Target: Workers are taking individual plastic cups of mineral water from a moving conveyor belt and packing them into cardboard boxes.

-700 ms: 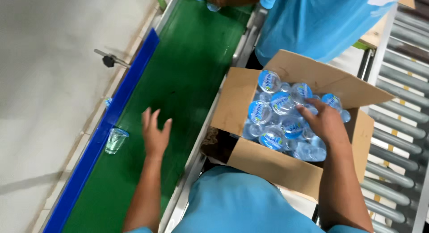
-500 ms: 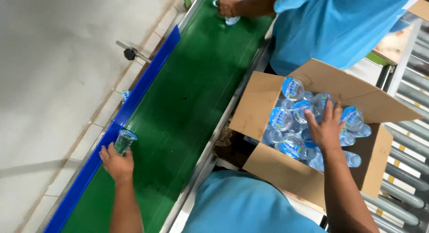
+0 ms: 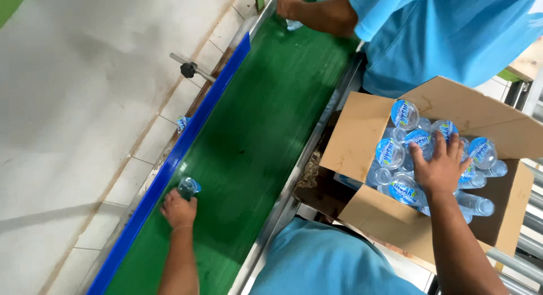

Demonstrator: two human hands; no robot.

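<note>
From the head camera, looking down, the left hand [image 3: 179, 210] reaches out along the green belt [image 3: 266, 136] and its fingers are curled around a small clear plastic cup [image 3: 188, 187] with a blue and white lid. The cup stands on the belt at the fingertips, right against the blue side rail [image 3: 192, 128] that runs along the outer edge of the hand. Beyond that rail, further ahead of the hand, another small cup [image 3: 182, 123] lies on the pale tiled floor [image 3: 85, 102], and a black-knobbed metal bracket [image 3: 189, 69] sticks out from the rail well ahead of it.

The right hand [image 3: 440, 166] lies flat with fingers spread, palm down, pressing on the sealed water cups [image 3: 404, 153] packed in an open cardboard box [image 3: 362, 131]. The cups sit under and all around the fingers, most with their round blue lids up, a few on their sides to the outer side of the hand. The box flaps stand open ahead of and beside the hand. To the outer side of the box are metal rollers [image 3: 526, 255].

At the far end of the belt, well ahead of both hands, a co-worker in a light blue shirt [image 3: 447, 35] has a hand [image 3: 288, 2] down on the belt; what it holds is blurred.
</note>
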